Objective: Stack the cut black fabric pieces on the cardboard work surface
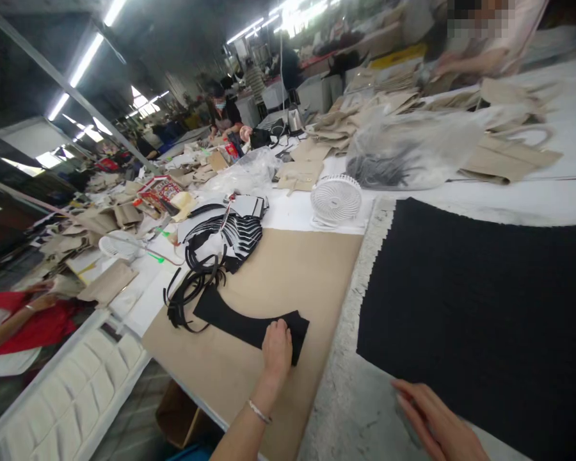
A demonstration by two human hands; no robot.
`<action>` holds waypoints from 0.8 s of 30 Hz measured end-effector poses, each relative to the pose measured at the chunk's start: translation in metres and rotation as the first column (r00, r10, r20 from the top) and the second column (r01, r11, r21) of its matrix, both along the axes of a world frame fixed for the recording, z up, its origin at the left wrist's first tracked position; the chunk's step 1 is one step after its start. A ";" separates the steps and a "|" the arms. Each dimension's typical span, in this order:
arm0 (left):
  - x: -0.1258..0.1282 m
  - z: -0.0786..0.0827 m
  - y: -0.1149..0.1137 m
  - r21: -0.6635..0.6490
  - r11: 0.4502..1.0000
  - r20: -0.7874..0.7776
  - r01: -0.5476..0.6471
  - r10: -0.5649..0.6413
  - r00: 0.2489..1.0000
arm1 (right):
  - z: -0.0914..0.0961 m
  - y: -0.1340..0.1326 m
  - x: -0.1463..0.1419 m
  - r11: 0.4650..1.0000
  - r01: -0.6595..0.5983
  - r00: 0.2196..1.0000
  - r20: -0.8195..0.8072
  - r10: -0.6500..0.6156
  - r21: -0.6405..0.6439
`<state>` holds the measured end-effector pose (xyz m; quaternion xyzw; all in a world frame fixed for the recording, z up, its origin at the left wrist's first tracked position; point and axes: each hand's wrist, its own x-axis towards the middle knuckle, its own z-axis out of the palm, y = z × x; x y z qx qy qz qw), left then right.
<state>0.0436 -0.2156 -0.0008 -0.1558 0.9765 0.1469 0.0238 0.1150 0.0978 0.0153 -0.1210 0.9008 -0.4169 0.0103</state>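
A curved, cut piece of black fabric (249,325) lies on the tan sheet covering part of the table. My left hand (277,351), with a bracelet at the wrist, has its fingers bent and closed on the right end of this piece. To the right, a large black fabric sheet (475,307) with a jagged left edge is spread over the pale work surface. My right hand (439,419) is at its lower edge, fingers stretched out and apart, with nothing visible in it. Black strips (192,294) lie in a loose tangle beside the small piece.
A small white fan (336,200) stands behind the tan sheet (312,269). Stacked black-and-white cut pieces (240,237) lie left of it. Beyond are a clear plastic bag (408,147) and beige pieces (513,157). Co-workers sit at the left, far back and upper right.
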 end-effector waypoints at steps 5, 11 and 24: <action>-0.008 0.003 -0.020 0.132 0.990 0.062 -0.055 0.048 0.997 | 0.023 -0.086 -0.029 0.981 -0.190 0.978 0.085 0.192 -0.022; -0.017 -0.002 -0.053 0.335 0.936 0.137 -0.110 0.067 0.988 | 0.013 -0.164 -0.060 0.871 -0.445 0.895 0.060 0.443 0.207; -0.021 0.004 -0.082 0.460 0.872 0.135 -0.169 0.120 0.984 | -0.022 -0.206 -0.074 0.787 -0.226 0.934 -0.102 0.343 0.575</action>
